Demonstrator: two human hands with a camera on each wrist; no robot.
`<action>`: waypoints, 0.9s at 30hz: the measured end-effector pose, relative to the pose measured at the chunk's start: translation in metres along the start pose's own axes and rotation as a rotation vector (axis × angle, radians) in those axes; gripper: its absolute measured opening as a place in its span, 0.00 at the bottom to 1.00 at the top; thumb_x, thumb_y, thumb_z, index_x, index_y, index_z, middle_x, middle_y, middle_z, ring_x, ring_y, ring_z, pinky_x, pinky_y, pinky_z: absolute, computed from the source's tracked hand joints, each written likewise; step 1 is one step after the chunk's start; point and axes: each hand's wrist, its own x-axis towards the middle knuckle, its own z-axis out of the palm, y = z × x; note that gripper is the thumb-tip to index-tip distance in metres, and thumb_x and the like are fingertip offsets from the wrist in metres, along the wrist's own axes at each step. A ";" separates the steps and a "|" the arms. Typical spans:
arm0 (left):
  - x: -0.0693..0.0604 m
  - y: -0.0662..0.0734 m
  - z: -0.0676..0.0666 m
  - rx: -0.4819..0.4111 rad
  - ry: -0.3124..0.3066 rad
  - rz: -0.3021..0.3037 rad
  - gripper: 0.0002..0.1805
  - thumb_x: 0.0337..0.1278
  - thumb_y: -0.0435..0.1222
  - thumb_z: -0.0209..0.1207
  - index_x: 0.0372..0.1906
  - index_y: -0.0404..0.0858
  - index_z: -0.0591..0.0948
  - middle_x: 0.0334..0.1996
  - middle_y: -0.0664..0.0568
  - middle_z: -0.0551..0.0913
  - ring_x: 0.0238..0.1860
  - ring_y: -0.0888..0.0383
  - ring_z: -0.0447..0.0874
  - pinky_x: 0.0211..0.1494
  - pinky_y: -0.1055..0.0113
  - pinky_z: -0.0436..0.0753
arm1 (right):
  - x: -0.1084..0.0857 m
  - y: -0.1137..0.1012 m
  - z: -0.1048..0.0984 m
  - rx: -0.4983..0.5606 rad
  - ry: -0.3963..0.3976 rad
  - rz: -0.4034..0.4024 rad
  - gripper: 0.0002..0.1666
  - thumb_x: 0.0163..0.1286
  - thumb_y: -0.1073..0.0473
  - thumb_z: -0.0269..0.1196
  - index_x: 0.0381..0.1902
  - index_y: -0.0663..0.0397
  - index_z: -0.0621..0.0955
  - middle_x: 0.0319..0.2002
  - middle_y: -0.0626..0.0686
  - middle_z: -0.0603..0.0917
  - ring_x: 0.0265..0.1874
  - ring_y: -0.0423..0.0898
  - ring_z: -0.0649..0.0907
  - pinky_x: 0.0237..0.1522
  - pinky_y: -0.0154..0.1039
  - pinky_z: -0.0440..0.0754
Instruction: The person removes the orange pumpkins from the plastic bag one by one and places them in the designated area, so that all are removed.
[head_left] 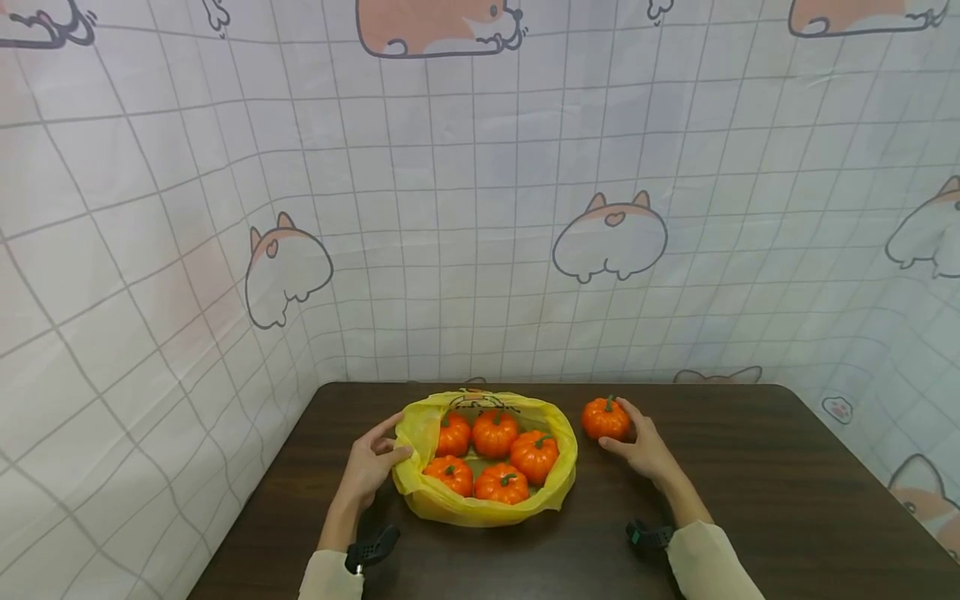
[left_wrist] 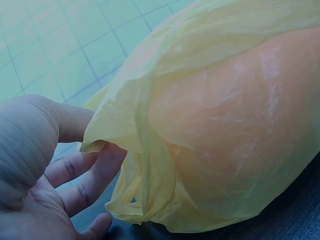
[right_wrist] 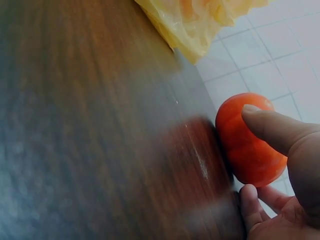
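The yellow plastic bag stands open on the table, with several small orange pumpkins inside. At its left rim my left hand pinches the plastic; the left wrist view shows the bag's edge between thumb and fingers of the left hand. Right of the bag, a single orange pumpkin with a green stem rests on the table. My right hand holds it from the right side. In the right wrist view, the thumb of the right hand lies over the pumpkin, fingertips at its lower edge.
The dark wooden table extends to both sides and in front of the bag. Behind and beside it hangs a white grid-patterned cloth with cartoon dogs. A dark band is on each wrist.
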 end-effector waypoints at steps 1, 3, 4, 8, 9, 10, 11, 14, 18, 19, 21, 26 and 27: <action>0.000 0.000 0.000 -0.001 0.000 0.001 0.34 0.63 0.28 0.65 0.73 0.47 0.73 0.37 0.43 0.87 0.33 0.57 0.83 0.37 0.65 0.85 | -0.001 0.000 0.000 0.005 -0.005 -0.004 0.53 0.70 0.52 0.69 0.82 0.54 0.52 0.72 0.75 0.54 0.72 0.75 0.59 0.72 0.73 0.57; 0.000 0.000 0.000 0.001 -0.001 0.004 0.34 0.63 0.28 0.65 0.73 0.47 0.73 0.37 0.43 0.87 0.33 0.57 0.83 0.37 0.65 0.85 | -0.002 0.000 0.000 0.012 -0.011 -0.009 0.55 0.70 0.52 0.70 0.83 0.54 0.51 0.72 0.75 0.54 0.72 0.75 0.60 0.71 0.72 0.59; 0.000 0.001 0.000 0.002 -0.002 0.005 0.34 0.64 0.29 0.65 0.74 0.47 0.73 0.37 0.43 0.87 0.33 0.57 0.83 0.37 0.65 0.85 | -0.002 0.001 0.000 0.012 -0.013 -0.011 0.55 0.70 0.52 0.70 0.83 0.54 0.51 0.72 0.76 0.54 0.72 0.75 0.61 0.71 0.72 0.61; -0.002 0.001 0.001 0.001 -0.003 0.001 0.34 0.64 0.29 0.65 0.74 0.47 0.73 0.38 0.43 0.88 0.33 0.57 0.84 0.37 0.65 0.85 | -0.002 0.003 -0.001 0.026 -0.010 -0.010 0.55 0.71 0.51 0.69 0.83 0.52 0.49 0.73 0.75 0.53 0.70 0.72 0.65 0.68 0.68 0.68; -0.002 0.001 0.001 0.000 -0.003 0.002 0.34 0.64 0.29 0.65 0.74 0.46 0.73 0.38 0.43 0.88 0.33 0.57 0.85 0.36 0.65 0.85 | -0.002 0.003 -0.002 0.031 -0.009 -0.007 0.55 0.71 0.50 0.69 0.83 0.52 0.49 0.74 0.74 0.54 0.69 0.72 0.66 0.67 0.66 0.70; -0.002 0.001 0.001 -0.004 -0.002 0.001 0.34 0.64 0.29 0.65 0.74 0.46 0.73 0.38 0.43 0.88 0.33 0.57 0.85 0.36 0.65 0.85 | -0.002 0.004 -0.002 0.036 -0.008 -0.004 0.55 0.71 0.50 0.68 0.83 0.52 0.49 0.74 0.74 0.53 0.69 0.71 0.67 0.66 0.66 0.70; -0.002 0.001 0.001 -0.007 -0.001 0.001 0.34 0.64 0.28 0.65 0.74 0.46 0.73 0.38 0.42 0.88 0.33 0.56 0.85 0.36 0.65 0.85 | -0.003 0.004 -0.002 0.041 -0.006 0.001 0.55 0.71 0.49 0.68 0.84 0.51 0.49 0.75 0.73 0.53 0.69 0.70 0.67 0.66 0.65 0.71; -0.001 0.000 0.001 -0.006 -0.001 0.005 0.34 0.64 0.28 0.65 0.74 0.46 0.73 0.38 0.42 0.88 0.33 0.56 0.85 0.36 0.65 0.86 | -0.003 0.005 -0.004 0.046 -0.008 0.003 0.54 0.73 0.49 0.67 0.83 0.53 0.49 0.75 0.74 0.53 0.69 0.70 0.67 0.66 0.65 0.71; -0.001 -0.001 0.001 -0.004 -0.001 0.004 0.34 0.64 0.29 0.66 0.74 0.46 0.73 0.39 0.42 0.88 0.33 0.56 0.85 0.36 0.64 0.85 | -0.005 0.001 -0.007 0.070 -0.002 0.009 0.51 0.74 0.50 0.65 0.82 0.57 0.51 0.75 0.75 0.57 0.69 0.71 0.67 0.67 0.64 0.71; -0.002 0.000 0.001 -0.005 -0.002 0.004 0.34 0.64 0.29 0.66 0.74 0.46 0.73 0.39 0.42 0.88 0.33 0.56 0.85 0.36 0.65 0.85 | -0.006 0.000 -0.009 0.078 -0.001 0.012 0.50 0.74 0.51 0.65 0.82 0.60 0.52 0.75 0.76 0.58 0.69 0.71 0.68 0.66 0.62 0.73; -0.002 0.000 0.001 -0.007 -0.005 0.004 0.34 0.64 0.29 0.66 0.74 0.46 0.72 0.39 0.42 0.88 0.33 0.56 0.85 0.35 0.65 0.85 | -0.008 -0.004 -0.012 0.095 0.001 0.030 0.49 0.75 0.52 0.64 0.81 0.62 0.53 0.74 0.76 0.60 0.68 0.70 0.70 0.64 0.58 0.77; -0.002 0.000 0.000 -0.009 -0.004 0.002 0.34 0.64 0.29 0.66 0.74 0.46 0.72 0.39 0.43 0.88 0.34 0.56 0.85 0.36 0.65 0.85 | -0.013 -0.023 -0.021 0.025 0.028 0.042 0.48 0.76 0.49 0.63 0.79 0.65 0.54 0.70 0.75 0.61 0.63 0.68 0.74 0.54 0.51 0.83; -0.002 0.000 0.000 -0.008 -0.001 0.001 0.34 0.64 0.29 0.66 0.74 0.46 0.72 0.38 0.43 0.88 0.34 0.56 0.85 0.36 0.65 0.85 | -0.014 -0.027 -0.023 0.003 0.036 0.034 0.47 0.76 0.48 0.63 0.79 0.65 0.54 0.69 0.75 0.60 0.62 0.68 0.74 0.54 0.52 0.82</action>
